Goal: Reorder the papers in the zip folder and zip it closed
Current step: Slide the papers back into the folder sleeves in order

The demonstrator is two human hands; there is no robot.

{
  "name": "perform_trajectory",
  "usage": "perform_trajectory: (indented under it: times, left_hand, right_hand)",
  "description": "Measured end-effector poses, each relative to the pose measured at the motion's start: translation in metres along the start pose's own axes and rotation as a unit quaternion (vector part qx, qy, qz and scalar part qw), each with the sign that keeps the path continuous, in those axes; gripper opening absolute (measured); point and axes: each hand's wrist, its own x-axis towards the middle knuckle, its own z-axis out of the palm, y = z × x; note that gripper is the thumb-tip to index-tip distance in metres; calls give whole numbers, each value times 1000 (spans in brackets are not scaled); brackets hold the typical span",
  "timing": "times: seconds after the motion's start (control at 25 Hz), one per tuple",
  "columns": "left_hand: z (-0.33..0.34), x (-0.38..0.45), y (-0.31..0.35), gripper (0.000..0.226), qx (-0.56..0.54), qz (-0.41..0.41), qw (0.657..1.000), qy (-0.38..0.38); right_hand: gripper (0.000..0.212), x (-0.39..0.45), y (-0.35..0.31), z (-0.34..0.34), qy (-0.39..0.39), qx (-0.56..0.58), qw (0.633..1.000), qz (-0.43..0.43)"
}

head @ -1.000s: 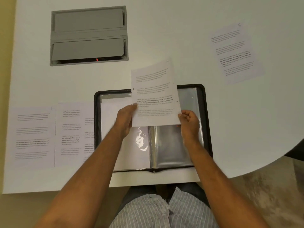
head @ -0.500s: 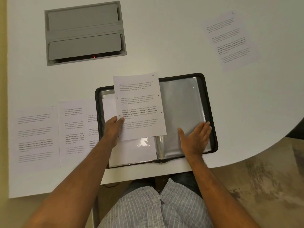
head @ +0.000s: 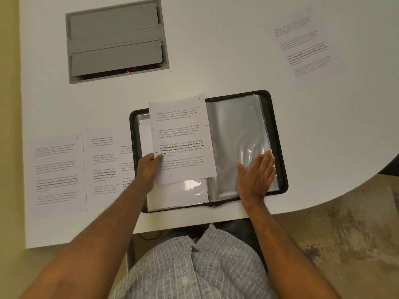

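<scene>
Centre of the frame, on the white desk (head: 216,61): zip folder (head: 278,134), black-edged, lying open, clear plastic sleeves showing. Left hand (head: 149,167), fingers pinching a printed sheet (head: 183,137) marked 4 over the folder's left half. Right hand (head: 257,173), fingers straight, flat on the right sleeves. Loose papers (head: 58,173) at left; another paper (head: 304,48) upper right.

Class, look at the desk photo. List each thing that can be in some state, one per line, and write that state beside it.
Zip folder: unzipped, lying open flat.
Clear sleeves: empty on the right side, pressed flat.
Sheet marked 4: lifted over the folder's left half, not in a sleeve.
Left hand: pinches that sheet's left edge.
Right hand: flat on the sleeves, fingers straight.
Sheet marked 5: loose on the table.
Sheet marked 6: loose on the table.
</scene>
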Motion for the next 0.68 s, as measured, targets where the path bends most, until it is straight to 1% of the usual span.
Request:
perform_trajectory:
  times: [0.12, 0.24, 0.32, 0.36, 0.52, 0.6, 0.68]
  left_hand:
    - [0, 2, 0, 20, 6, -6, 1000, 1]
    - [2, 2, 0, 20, 10, -5, 1000, 6]
    - [3, 3, 0, 20, 10, -7, 1000, 8]
    - [2, 4, 0, 20, 7, -10, 1000, 9]
    - [2, 6, 0, 22, 14, -17, 1000, 8]
    - [3, 3, 2, 22, 16, -19, 1000, 7]
    - [5, 0, 4, 22, 17, -17, 1000, 7]
  right_hand:
    - [79, 1, 5, 0, 24, 1, 1000, -19]
    - [52, 2, 4, -3, 48, 30, 997, -47]
    - [37, 4, -3, -11, 59, 75, 995, -34]
    - [34, 6, -7, -17, 61, 104, 993, -16]
    - [37, 21, -11, -40, 51, 233, 969, 60]
    - [33, 26, -10, -51, 34, 289, 953, 82]
    - [32, 31, -9, -60, 10, 315, 945, 90]
